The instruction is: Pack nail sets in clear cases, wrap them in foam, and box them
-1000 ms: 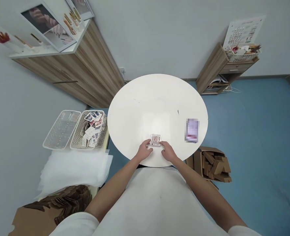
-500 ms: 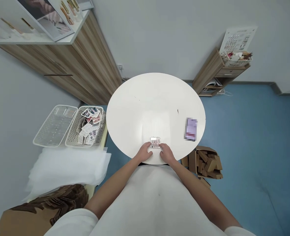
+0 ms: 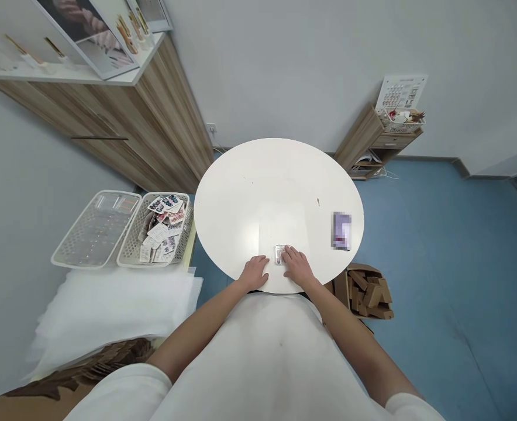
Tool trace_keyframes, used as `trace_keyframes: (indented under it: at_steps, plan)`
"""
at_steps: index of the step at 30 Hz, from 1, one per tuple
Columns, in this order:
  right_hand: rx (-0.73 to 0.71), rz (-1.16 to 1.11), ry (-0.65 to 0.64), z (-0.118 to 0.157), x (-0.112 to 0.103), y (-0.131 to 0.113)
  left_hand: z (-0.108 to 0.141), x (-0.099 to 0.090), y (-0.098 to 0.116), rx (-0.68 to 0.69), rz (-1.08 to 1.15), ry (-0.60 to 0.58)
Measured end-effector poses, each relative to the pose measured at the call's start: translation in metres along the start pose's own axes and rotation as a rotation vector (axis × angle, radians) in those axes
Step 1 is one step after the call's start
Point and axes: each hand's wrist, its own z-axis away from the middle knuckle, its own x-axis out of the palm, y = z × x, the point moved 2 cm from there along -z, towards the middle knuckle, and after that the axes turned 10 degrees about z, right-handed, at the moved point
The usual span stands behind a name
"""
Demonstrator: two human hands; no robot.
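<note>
My left hand [image 3: 254, 273], open, has left the lower-centre clear case [image 3: 278, 255]; only my right hand [image 3: 297, 268] overlaps it, grip unclear.

Shirt [image 3: 241, 374]: I wore it plain and white, softly shaded with grey across the front.
Spot [image 3: 281, 345]: it was small and faint, near the middle of that white cloth.
Left sleeve [image 3: 129, 386]: mine was short and white.
Right sleeve [image 3: 410, 405]: it was equally short and white.
Forearms [image 3: 203, 321]: I had them bare.
Fingers [image 3: 292, 255]: mine were bare too.
</note>
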Motion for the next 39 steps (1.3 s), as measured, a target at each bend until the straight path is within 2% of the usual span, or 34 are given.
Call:
trace_keyframes:
  at_steps: [5, 14, 22, 29, 39]
  plan:
    - [-0.059, 0.158, -0.03, -0.01, -0.01, -0.002, 0.001, -0.002, -0.004, -0.018, -0.028, 0.03]
    - [-0.073, 0.199, -0.073, -0.019, -0.013, -0.008, 0.005, -0.009, -0.001, 0.012, -0.237, -0.004]
    - [0.034, 0.088, -0.053, -0.02, -0.018, -0.016, -0.004, -0.001, 0.012, 0.113, -0.433, 0.08]
    - [0.034, -0.062, -0.066, -0.008, -0.018, -0.018, -0.005, 0.002, 0.017, 0.342, -0.568, 0.06]
    - [0.068, -0.281, -0.019, 0.006, -0.014, -0.014, -0.004, -0.001, 0.024, 0.373, -0.588, 0.071]
